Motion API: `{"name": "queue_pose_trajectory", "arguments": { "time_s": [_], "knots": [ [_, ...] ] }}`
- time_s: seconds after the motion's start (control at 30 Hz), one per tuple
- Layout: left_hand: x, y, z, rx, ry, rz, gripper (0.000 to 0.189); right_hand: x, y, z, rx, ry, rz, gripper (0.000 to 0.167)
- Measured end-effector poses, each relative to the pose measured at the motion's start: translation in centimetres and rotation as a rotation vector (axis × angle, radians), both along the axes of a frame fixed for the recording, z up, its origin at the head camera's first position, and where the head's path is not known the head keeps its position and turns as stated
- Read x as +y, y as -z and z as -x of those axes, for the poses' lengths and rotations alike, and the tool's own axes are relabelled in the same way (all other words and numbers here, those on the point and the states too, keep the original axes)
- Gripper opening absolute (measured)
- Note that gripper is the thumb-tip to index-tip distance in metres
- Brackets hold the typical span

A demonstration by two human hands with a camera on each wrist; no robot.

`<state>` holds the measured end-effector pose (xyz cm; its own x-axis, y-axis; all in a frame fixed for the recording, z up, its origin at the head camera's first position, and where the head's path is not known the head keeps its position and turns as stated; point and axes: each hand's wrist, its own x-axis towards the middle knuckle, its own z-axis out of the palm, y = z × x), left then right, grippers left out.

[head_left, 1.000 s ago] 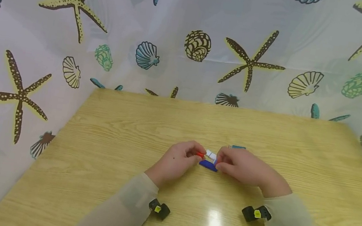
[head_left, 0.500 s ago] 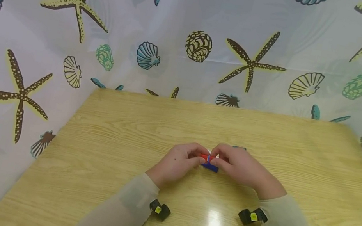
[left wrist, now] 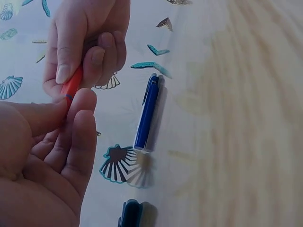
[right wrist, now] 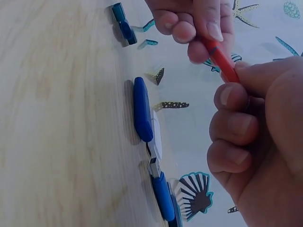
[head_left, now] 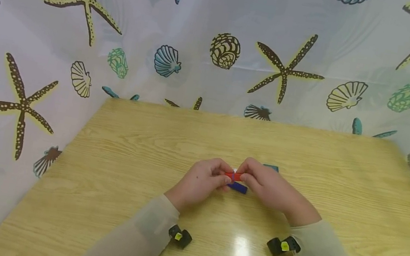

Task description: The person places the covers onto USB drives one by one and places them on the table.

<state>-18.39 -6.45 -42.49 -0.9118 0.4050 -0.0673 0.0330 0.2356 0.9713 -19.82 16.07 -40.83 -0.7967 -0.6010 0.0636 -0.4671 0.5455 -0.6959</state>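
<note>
Nearest you, black wrist cameras (head_left: 180, 237) sit on your beige sleeves (head_left: 128, 232). Your left hand (head_left: 197, 185) lies at eight o'clock and your right hand (head_left: 270, 186) at three, thumbs and fingertips clamped on one slim red stick (right wrist: 222, 61) with a thin bluish band. It bridges the gap between your hands, an end pinched on each side, raised off the pale wooden table (head_left: 153, 146). At five o'clock from it, a dark blue, round-ended bar (head_left: 238, 188) lies on the wood; past that, the right wrist view shows a blue stick (right wrist: 163, 196) with a bare metal plug. At twelve, a small white piece (head_left: 235, 170) peeks out behind your fingers; at two, a flat dark teal piece (head_left: 271, 167). Farthest, at twelve, hangs white cloth (head_left: 201, 24) printed with starfish and shells.
</note>
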Motion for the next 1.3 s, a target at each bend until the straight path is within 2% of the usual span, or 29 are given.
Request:
{"name": "queue_pose_trajectory", "arguments": {
  "time_s": [0.1, 0.27, 0.4, 0.5, 0.6, 0.83, 0.97, 1.13, 1.3],
  "knots": [
    [-0.1, -0.1, 0.0, -0.012, 0.011, -0.042, 0.010, -0.4, -0.1, -0.1, 0.005, -0.009, 0.014, 0.009],
    [-0.3, -0.1, 0.0, 0.016, 0.003, -0.040, 0.011, -1.0, -0.1, 0.1, 0.014, -0.003, 0.031, 0.007],
    [-0.2, -0.1, -0.1, 0.088, 0.009, 0.045, 0.011, -0.9, 0.1, 0.3, 0.007, 0.044, 0.036, 0.004],
    [-0.3, -0.2, -0.1, 0.128, -0.013, 0.124, 0.013, -0.4, 0.2, 0.4, -0.013, 0.075, 0.044, 0.003],
    [-0.5, -0.5, 0.0, 0.128, -0.056, 0.166, 0.016, 0.2, 0.4, 0.5, -0.025, 0.104, 0.018, 0.004],
    [-1.4, -0.9, 0.7, 0.135, -0.156, 0.233, 0.019, 2.1, 0.4, 1.2, 0.010, 0.181, -0.132, 0.009],
    [-1.9, -1.1, 1.0, 0.133, -0.188, 0.297, 0.021, 3.4, 0.2, 1.5, 0.000, 0.181, -0.179, 0.010],
    [-2.3, -1.0, 1.2, 0.146, -0.184, 0.402, 0.020, 4.4, 0.5, 1.5, -0.075, 0.116, -0.255, 0.012],
    [-2.7, -0.9, 1.4, 0.187, -0.124, 0.549, 0.015, 4.7, 1.1, 1.6, -0.110, 0.088, -0.306, 0.015]
  ]
}}
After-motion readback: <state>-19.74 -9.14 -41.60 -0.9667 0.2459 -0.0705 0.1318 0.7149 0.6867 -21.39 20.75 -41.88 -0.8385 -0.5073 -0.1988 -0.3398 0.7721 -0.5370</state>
